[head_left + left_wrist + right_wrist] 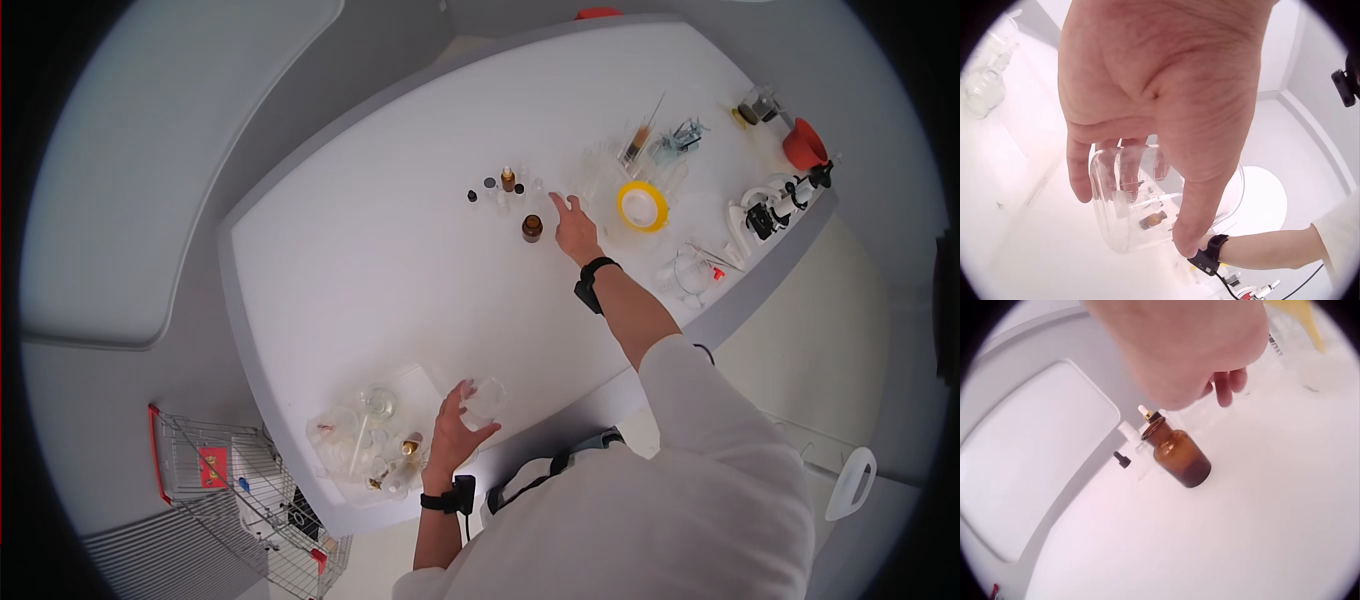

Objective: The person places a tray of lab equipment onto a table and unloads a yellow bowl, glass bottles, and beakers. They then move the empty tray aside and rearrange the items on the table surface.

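In the left wrist view my left hand (pixel 1160 87) grips a clear glass beaker (pixel 1116 219) with printed markings, thumb on one side and fingers on the other. The head view has this left hand (pixel 455 437) at the table's near edge. Farther up the table, my right hand (pixel 577 235) reaches out with nothing in its grasp, its index finger extended. Just left of it stands an uncapped brown glass bottle (pixel 532 229). Beyond that bottle are a smaller amber dropper bottle (pixel 508 179) and a black dropper cap (pixel 1122 459).
A tray (pixel 415 385) of glassware lies at the near left. To the right are a yellow-rimmed round container (pixel 642 206), a glass beaker (pixel 692 272), a white microscope (pixel 765 215) and a red bowl (pixel 803 146). A wire cart (pixel 235 480) stands beyond the left edge.
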The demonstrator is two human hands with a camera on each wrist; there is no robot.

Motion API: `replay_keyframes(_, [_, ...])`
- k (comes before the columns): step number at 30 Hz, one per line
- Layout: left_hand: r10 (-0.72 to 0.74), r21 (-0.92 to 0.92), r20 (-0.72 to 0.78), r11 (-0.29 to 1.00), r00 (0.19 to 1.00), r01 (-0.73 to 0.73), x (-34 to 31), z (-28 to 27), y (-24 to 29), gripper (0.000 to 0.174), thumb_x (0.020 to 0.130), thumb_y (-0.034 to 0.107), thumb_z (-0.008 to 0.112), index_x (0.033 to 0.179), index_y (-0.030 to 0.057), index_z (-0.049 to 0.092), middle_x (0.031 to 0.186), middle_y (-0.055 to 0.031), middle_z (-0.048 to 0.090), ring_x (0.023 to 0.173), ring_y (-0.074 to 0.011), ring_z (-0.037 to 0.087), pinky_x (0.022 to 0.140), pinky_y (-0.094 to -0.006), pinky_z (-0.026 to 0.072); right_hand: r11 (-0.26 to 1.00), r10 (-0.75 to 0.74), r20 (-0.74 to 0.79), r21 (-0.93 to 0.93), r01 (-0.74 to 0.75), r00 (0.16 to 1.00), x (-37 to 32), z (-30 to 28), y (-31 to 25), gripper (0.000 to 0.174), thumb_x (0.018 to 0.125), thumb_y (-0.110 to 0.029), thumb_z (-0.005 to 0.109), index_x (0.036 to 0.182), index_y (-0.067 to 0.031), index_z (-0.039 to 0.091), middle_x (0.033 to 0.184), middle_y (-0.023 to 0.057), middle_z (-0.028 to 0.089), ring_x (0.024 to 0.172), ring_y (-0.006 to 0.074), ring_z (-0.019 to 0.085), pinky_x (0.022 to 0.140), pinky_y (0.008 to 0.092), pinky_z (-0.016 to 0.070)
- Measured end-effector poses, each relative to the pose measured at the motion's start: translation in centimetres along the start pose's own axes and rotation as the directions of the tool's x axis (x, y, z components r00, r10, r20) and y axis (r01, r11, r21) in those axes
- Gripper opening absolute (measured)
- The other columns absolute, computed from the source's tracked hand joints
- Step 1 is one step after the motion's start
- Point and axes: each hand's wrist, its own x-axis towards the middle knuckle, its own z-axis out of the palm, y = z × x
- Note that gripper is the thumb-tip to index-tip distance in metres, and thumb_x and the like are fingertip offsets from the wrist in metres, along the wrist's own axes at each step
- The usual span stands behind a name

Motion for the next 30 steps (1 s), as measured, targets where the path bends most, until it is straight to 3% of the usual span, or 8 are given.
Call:
replay_keyframes(4, [-0.035, 0.026, 0.012, 0.999, 0.999, 0.035, -0.2, 0.1, -0.2, 0.094, 0.065, 0.013, 0.09, 0.144, 0.0075, 0.04, 0.131, -0.0151, 0.058, 0.123, -0.0299, 0.056, 0.095, -0.0418, 0.0537, 0.972, -0.151, 0.023, -0.179, 0.153, 0.988, 1.3, 1.5, 2.1, 0.052, 0.085, 0.001, 0.055, 0.134, -0.0148, 0.048, 0.143, 0.0154, 0.046, 0.104, 0.0299, 0.064, 0.084, 0.0422, 0.0543])
replay_keyframes(7, [-0.048, 0.024, 0.022, 0.999, 0.999, 0.047, 0.0, 0.2, -0.2, 0.094, 0.065, 0.014, 0.09, 0.144, 0.0076, 0.04, 0.132, -0.015, 0.058, 0.123, -0.0298, 0.056, 0.095, -0.0418, 0.0534, 0.934, -0.229, -0.005, -0.282, 0.218, 0.973, 2.8, 1.6, 2.4, 0.044, 0.088, -0.002, 0.055, 0.13, -0.0112, 0.05, 0.136, 0.0138, 0.051, 0.105, 0.0287, 0.063, 0.084, 0.0402, 0.0534])
replay_keyframes(10, [-0.036, 0.017, 0.023, 0.999, 0.999, 0.036, 0.4, 0.4, -0.1, 0.094, 0.065, 0.014, 0.09, 0.144, 0.0076, 0.04, 0.133, -0.0148, 0.057, 0.123, -0.0297, 0.056, 0.096, -0.0418, 0.0531, 0.926, -0.12, 0.182, -0.334, 0.176, 0.976, 3.7, 1.0, 1.9, 0.04, 0.087, -0.004, 0.058, 0.126, -0.009, 0.052, 0.126, 0.0118, 0.054, 0.105, 0.0274, 0.063, 0.084, 0.039, 0.0526])
replay_keyframes(17, [-0.016, -0.001, 0.035, 1.0, 0.999, 0.016, 1.4, 0.5, 0.1, 0.094, 0.065, 0.013, 0.09, 0.144, 0.0085, 0.04, 0.133, -0.0148, 0.056, 0.124, -0.0303, 0.055, 0.096, -0.042, 0.0527, 0.915, -0.144, 0.165, -0.352, 0.195, 0.976, 2.5, 0.2, 1.6, 0.04, 0.081, -0.009, 0.068, 0.118, -0.0077, 0.054, 0.116, 0.012, 0.056, 0.105, 0.0266, 0.062, 0.085, 0.0396, 0.052])
replay_keyframes(23, [-0.009, 0.012, 0.038, 1.0, 0.999, 0.008, 1.6, 0.6, -0.2, 0.094, 0.065, 0.013, 0.09, 0.144, 0.0077, 0.04, 0.132, -0.0147, 0.057, 0.124, -0.0308, 0.055, 0.096, -0.0423, 0.0528, 0.98, 0.037, 0.132, -0.2, -0.009, 0.991, 0.4, 1.1, 2.3, 0.049, 0.074, -0.02, 0.076, 0.115, -0.005, 0.054, 0.109, 0.0119, 0.056, 0.103, 0.0307, 0.061, 0.086, 0.0406, 0.0522])
replay_keyframes(26, [-0.017, 0.012, 0.051, 1.0, 0.999, 0.016, 1.5, 0.5, -0.1, 0.095, 0.065, 0.013, 0.09, 0.144, 0.0075, 0.04, 0.132, -0.0144, 0.058, 0.124, -0.0307, 0.055, 0.097, -0.0422, 0.0526, 0.993, 0.115, 0.092, -0.027, -0.113, 0.989, -0.2, 1.5, 2.4, 0.054, 0.072, -0.024, 0.078, 0.115, -0.0055, 0.052, 0.108, 0.0148, 0.059, 0.103, 0.0338, 0.061, 0.087, 0.043, 0.0517])
replay_keyframes(28, [-0.011, 0.015, 0.052, 1.0, 0.999, 0.01, 1.5, 0.5, -0.3, 0.094, 0.065, 0.014, 0.09, 0.144, 0.0076, 0.039, 0.132, -0.0143, 0.058, 0.124, -0.0306, 0.055, 0.097, -0.0423, 0.0525, 0.931, 0.202, 0.066, 0.297, -0.213, 0.977, 0.0, 1.7, 2.3, 0.059, 0.074, -0.027, 0.079, 0.12, -0.006, 0.048, 0.112, 0.0183, 0.06, 0.108, 0.036, 0.06, 0.089, 0.0444, 0.0506])
replay_keyframes(30, [-0.003, 0.022, 0.052, 1.0, 0.999, 0.001, 1.5, 0.6, -0.3, 0.094, 0.065, 0.014, 0.09, 0.144, 0.0076, 0.039, 0.133, -0.0143, 0.058, 0.124, -0.0306, 0.054, 0.097, -0.0423, 0.0524, 0.931, 0.222, 0.107, 0.27, -0.243, 0.969, 0.2, 2.0, 2.4, 0.061, 0.074, -0.028, 0.08, 0.121, -0.0063, 0.046, 0.114, 0.0188, 0.06, 0.11, 0.0366, 0.059, 0.09, 0.0444, 0.0499])
